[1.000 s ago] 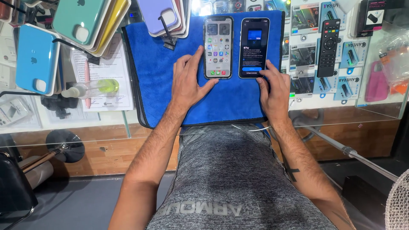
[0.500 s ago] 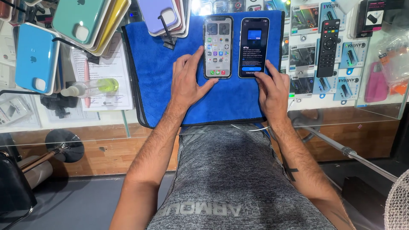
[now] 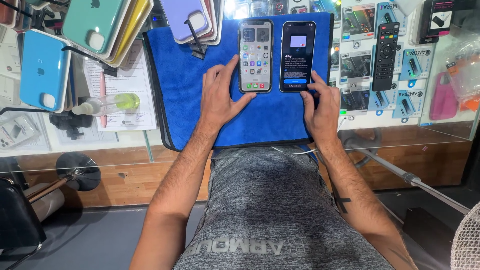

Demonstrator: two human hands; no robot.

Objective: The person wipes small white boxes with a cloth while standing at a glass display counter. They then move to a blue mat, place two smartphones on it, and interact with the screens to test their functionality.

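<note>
Two smartphones lie side by side, screens lit, on a blue cloth [image 3: 185, 95] spread over a glass counter. The left phone [image 3: 255, 55] shows a grid of app icons. The right phone [image 3: 297, 47] shows a dark screen with text and a blue button. My left hand [image 3: 220, 97] rests flat on the cloth, its fingertips and thumb touching the left phone's lower left edge. My right hand [image 3: 320, 102] lies just below the right phone, fingers spread and touching its bottom right corner. Neither hand grips anything.
Several coloured phone cases hang on racks at the left: a light blue case [image 3: 42, 70], a teal case [image 3: 92, 22], a lilac case [image 3: 187, 17]. A small spray bottle [image 3: 107, 104] lies on papers. A black remote [image 3: 386, 55] and packaged accessories sit at the right.
My right hand has shifted slightly along the bottom of the right phone. My left hand and both phones stay where they were.
</note>
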